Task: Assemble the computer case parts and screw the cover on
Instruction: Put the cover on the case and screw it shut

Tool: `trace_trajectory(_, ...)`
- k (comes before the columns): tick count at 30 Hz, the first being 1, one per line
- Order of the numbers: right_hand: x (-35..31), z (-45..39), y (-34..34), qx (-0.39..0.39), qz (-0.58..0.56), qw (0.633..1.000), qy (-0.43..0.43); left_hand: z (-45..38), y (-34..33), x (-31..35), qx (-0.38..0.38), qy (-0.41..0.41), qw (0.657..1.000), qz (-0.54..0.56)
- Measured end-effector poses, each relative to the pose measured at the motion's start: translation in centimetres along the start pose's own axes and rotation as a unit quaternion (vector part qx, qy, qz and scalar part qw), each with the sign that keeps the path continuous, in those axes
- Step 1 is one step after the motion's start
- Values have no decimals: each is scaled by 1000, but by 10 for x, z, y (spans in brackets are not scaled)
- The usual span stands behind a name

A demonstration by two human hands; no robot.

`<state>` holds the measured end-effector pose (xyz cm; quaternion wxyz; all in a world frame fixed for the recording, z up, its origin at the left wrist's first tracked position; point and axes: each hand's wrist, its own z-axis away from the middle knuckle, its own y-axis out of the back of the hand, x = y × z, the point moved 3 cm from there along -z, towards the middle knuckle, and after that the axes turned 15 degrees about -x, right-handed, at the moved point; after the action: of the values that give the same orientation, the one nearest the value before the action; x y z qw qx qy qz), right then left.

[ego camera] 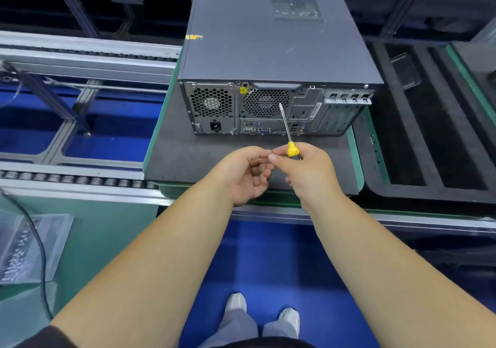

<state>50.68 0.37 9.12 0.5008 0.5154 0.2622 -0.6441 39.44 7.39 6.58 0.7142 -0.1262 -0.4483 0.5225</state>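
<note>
The computer case (271,52) lies on its side on a dark foam mat (174,154), which rests on a green-edged pallet (357,159). The grey cover (255,39) faces up and sits flush on the case. The rear panel (268,108) of the case faces the person, showing two fan grilles, a power socket and a row of ports.

Both hands are held in front of the rear panel, above the near part of the mat, and are not touching the case.

The right hand (308,170) is clenched around a screwdriver (287,135). Its yellow handle protrudes from the fingers, and its metal shaft points up and away, overlapping the central fan grille in the view. Whether the tip contacts the grille cannot be determined.

The left hand (247,176) is palm-up and partly curled, just beside the right hand. The fingertips of both hands meet around a small metallic item (272,156), probably a screw; which hand grips it cannot be determined.

Left of the case runs a roller conveyor (67,178).
</note>
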Motion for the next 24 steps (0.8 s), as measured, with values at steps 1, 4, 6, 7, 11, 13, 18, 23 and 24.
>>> trace_trajectory(1, 3, 1, 3, -3, -4, 1000, 3, 0, -2, -4, 1, -3, 1000, 0)
trace_trajectory(4, 8, 5, 10, -17, -2, 1000, 9, 0, -9, -12, 11, -21, 1000, 1)
trace_trajectory(6, 10, 7, 14, -26, -4, 1000, 11, 0, -14, -16, 23, -36, 999, 2)
trace_trajectory(7, 10, 8, 16, -31, -8, 999, 13, 0, -17, -18, 32, -44, 999, 3)
trace_trajectory(11, 12, 14, 27, -50, -10, 999, 15, 0, -27, -24, 80, -90, 992, 26)
trace_trajectory(13, 13, 19, 33, -66, -8, 998, 13, 0, -31, -21, 95, -122, 987, 53)
trace_trajectory(18, 18, 32, 61, -65, 34, 997, 29, -5, -53, -20, 92, -145, 984, 45)
trace_trajectory(23, 32, 39, 106, -48, 48, 996, 60, -38, -95, -53, 41, -50, 996, -64)
trace_trajectory(24, 36, 39, 116, -38, 48, 996, 66, -45, -103, -59, 28, -34, 997, -70)
